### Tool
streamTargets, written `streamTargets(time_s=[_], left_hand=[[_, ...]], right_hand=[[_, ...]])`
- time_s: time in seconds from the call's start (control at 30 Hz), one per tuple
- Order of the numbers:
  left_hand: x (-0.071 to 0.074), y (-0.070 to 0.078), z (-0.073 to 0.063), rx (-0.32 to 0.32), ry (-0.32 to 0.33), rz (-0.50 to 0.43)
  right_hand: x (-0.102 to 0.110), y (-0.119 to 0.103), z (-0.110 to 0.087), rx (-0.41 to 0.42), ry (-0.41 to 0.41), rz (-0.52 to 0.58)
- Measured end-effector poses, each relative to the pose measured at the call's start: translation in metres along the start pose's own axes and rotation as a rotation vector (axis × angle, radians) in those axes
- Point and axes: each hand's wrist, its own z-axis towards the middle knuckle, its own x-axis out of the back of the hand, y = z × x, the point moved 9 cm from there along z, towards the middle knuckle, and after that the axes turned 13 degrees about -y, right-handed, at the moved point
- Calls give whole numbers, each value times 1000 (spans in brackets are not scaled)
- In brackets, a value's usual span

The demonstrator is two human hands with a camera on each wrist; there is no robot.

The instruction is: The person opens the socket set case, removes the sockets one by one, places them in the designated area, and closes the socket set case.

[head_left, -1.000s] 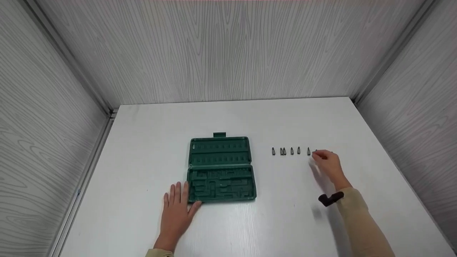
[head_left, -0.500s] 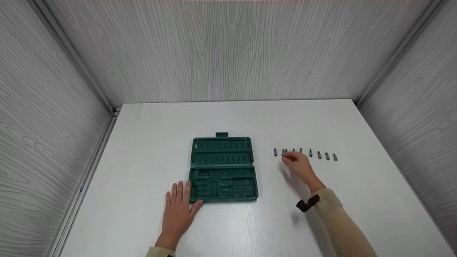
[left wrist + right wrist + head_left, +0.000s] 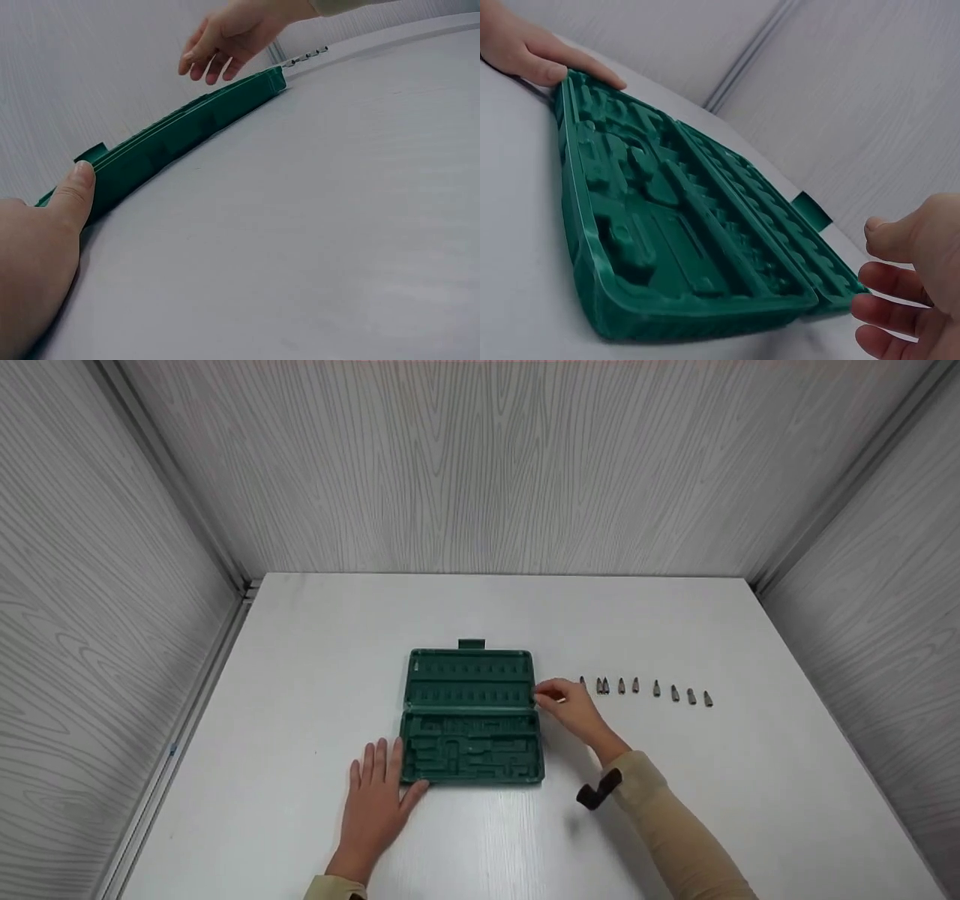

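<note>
An opened green plastic tool case (image 3: 472, 780) lies on the white table, its moulded compartments bare. My left hand (image 3: 373, 815) lies flat at the case's front left corner, fingers straight along its side and thumb on the front edge. In the left wrist view, that thumb (image 3: 73, 193) presses against the case wall. Over the case's right edge, by the hinge, hovers my right hand (image 3: 574, 709). Its fingers (image 3: 889, 311) are loosely bent and apart from the thumb, with nothing between them. Several small pointed metal bits (image 3: 656, 688) stretch in a row to the right; the leftmost is partly behind my right hand.
A latch tab (image 3: 471, 644) sticks out from the far edge of the case lid. Grey wood-grain panels (image 3: 480, 465) rise behind the table (image 3: 480, 607) and at both sides. A dark wrist device (image 3: 600, 790) sits on my right sleeve.
My right hand has swept left along the row of bits to the case's right edge, uncovering the bits at the right end. The left hand stays in place.
</note>
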Motion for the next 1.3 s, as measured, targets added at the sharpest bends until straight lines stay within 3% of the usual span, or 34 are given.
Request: streamTargets(time_s=[0.37, 0.67, 1.13, 1.3], left_hand=[[2, -3, -2, 17, 5, -7], [0, -1, 1, 15, -12, 4], [4, 1, -2, 33, -19, 27], [5, -1, -3, 38, -26, 14]], right_hand=[[-48, -38, 29, 66, -101, -46], [-71, -64, 59, 137, -131, -116], [-107, -82, 105, 142, -170, -150], [-117, -90, 120, 119, -141, -148]])
